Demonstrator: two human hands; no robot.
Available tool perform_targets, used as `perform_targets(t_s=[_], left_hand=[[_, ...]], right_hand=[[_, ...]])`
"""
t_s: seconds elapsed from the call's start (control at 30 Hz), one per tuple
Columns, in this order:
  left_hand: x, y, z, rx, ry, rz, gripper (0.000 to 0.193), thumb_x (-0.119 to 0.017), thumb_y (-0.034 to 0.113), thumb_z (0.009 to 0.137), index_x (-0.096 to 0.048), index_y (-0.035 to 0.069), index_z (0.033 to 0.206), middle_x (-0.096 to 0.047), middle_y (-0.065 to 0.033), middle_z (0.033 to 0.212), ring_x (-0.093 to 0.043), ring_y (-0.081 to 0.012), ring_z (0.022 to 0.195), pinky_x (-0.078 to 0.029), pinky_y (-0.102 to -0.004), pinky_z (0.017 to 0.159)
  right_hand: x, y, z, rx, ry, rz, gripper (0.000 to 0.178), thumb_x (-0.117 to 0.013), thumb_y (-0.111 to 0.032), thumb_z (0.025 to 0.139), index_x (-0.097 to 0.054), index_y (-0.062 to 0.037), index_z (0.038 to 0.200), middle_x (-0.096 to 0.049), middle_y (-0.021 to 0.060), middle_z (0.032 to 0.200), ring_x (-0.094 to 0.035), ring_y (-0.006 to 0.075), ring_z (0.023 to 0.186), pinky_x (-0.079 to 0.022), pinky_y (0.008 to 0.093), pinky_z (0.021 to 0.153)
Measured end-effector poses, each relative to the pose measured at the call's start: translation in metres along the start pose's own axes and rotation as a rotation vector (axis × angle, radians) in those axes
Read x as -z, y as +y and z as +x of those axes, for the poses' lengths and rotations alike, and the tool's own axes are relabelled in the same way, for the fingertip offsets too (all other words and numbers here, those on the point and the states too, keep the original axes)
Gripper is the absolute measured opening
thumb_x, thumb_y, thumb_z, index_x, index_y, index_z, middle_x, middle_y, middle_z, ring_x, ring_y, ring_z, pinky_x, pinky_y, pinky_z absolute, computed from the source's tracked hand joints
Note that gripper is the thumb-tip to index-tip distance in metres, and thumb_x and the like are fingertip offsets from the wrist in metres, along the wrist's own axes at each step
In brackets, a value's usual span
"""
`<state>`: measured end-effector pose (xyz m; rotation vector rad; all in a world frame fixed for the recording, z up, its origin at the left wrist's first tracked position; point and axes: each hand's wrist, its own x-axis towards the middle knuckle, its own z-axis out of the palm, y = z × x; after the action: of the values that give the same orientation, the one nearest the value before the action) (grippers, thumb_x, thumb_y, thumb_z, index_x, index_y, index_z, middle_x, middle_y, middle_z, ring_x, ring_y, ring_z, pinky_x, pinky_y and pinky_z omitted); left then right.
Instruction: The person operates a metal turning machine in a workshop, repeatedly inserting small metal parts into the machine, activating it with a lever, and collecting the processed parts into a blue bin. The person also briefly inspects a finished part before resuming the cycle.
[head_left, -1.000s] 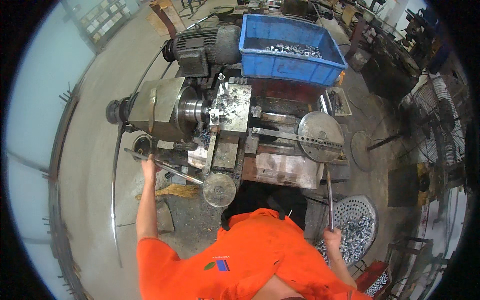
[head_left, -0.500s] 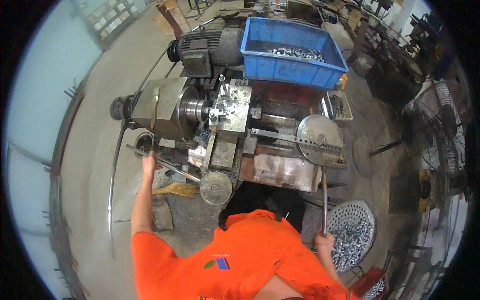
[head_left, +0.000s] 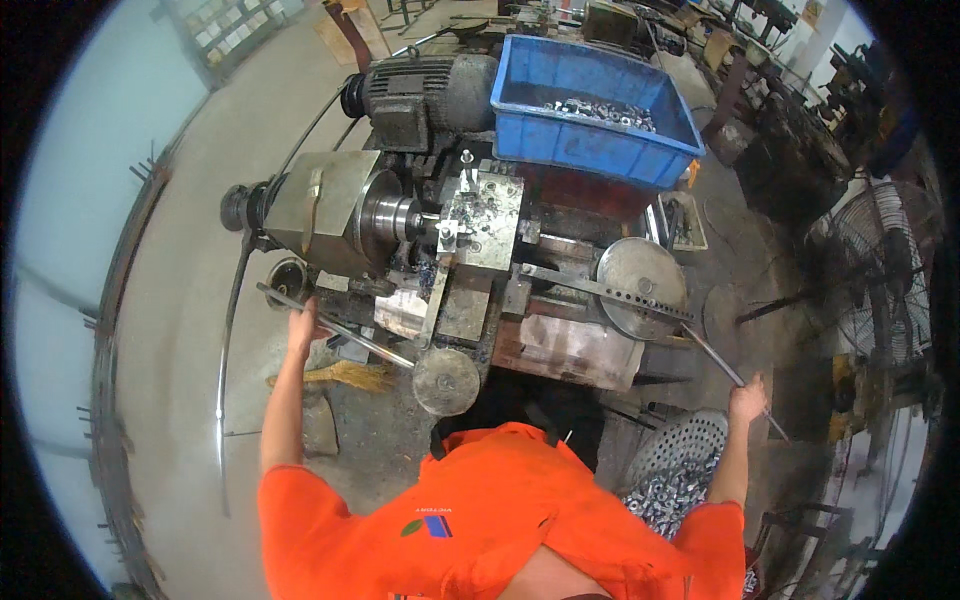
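My left hand (head_left: 304, 322) is closed round a metal lever rod (head_left: 365, 346), which runs to a round disc (head_left: 446, 381) at the front of a lathe-like machine. My right hand (head_left: 747, 400) grips a second lever rod (head_left: 712, 353), angled down to the right from a larger metal disc (head_left: 643, 270). A flat bar with a row of holes (head_left: 575, 282) links this disc to the slide. On the slide sits a metal tool block (head_left: 490, 225), just right of the round chuck (head_left: 390, 218). Dark chips lie between block and chuck.
A blue plastic bin (head_left: 600, 140) with small metal parts stands behind the machine, beside a grimy motor (head_left: 425, 95). A perforated basket (head_left: 690, 437) of similar parts is below my right arm. A straw broom (head_left: 350, 374) lies at left; a fan (head_left: 870, 265) stands right.
My right hand has swung its lever up and outward to the right, from hanging straight down. The tool block and slide have shifted slightly right, away from the chuck. My left hand keeps its grip.
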<state>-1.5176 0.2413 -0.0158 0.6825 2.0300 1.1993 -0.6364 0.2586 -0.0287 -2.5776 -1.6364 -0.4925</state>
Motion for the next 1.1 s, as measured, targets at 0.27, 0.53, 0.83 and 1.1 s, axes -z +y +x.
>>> perform_targets(t_s=[0.27,0.53,0.83,1.1], left_hand=[[0.047,-0.13,0.043,-0.051,-0.056,0.339,0.054,-0.051,0.049,0.08,-0.056,-0.001,0.1,-0.061,-0.0172,0.088,-0.061,-0.0247,0.08,-0.046,-0.0346,0.068],[-0.045,-0.089,0.006,-0.162,-0.033,1.282,0.052,-0.051,0.052,0.076,-0.063,0.002,0.086,-0.062,-0.0187,0.086,-0.06,-0.0358,0.081,-0.048,-0.0411,0.07],[-0.02,-0.155,0.033,-0.111,-0.287,1.354,0.047,-0.056,0.045,0.075,-0.053,0.007,0.102,-0.059,-0.0184,0.1,-0.056,-0.0331,0.095,-0.046,-0.043,0.079],[0.011,-0.13,0.019,-0.105,-0.34,1.213,0.054,-0.056,0.049,0.076,-0.051,0.009,0.112,-0.057,-0.0155,0.107,-0.055,-0.0308,0.098,-0.045,-0.0406,0.081]], right_hand=[[0.07,-0.123,-0.096,0.252,0.247,0.583,0.069,-0.056,-0.014,0.055,-0.044,0.0015,0.121,-0.046,0.0214,0.121,-0.04,0.0368,0.116,-0.03,0.0396,0.099],[0.085,-0.149,-0.143,0.241,-0.241,0.882,0.041,-0.056,-0.008,0.055,-0.059,0.0015,0.096,-0.059,0.0186,0.097,-0.057,0.0317,0.091,-0.044,0.0345,0.082],[0.126,-0.199,-0.122,0.401,-0.269,0.949,0.031,-0.054,-0.006,0.056,-0.062,0.0005,0.085,-0.062,0.0156,0.084,-0.061,0.0283,0.076,-0.047,0.0331,0.071],[0.203,-0.294,-0.043,0.666,-0.141,1.141,0.028,-0.055,-0.005,0.057,-0.062,-0.0018,0.084,-0.061,0.0132,0.076,-0.061,0.0245,0.07,-0.047,0.0301,0.064]])
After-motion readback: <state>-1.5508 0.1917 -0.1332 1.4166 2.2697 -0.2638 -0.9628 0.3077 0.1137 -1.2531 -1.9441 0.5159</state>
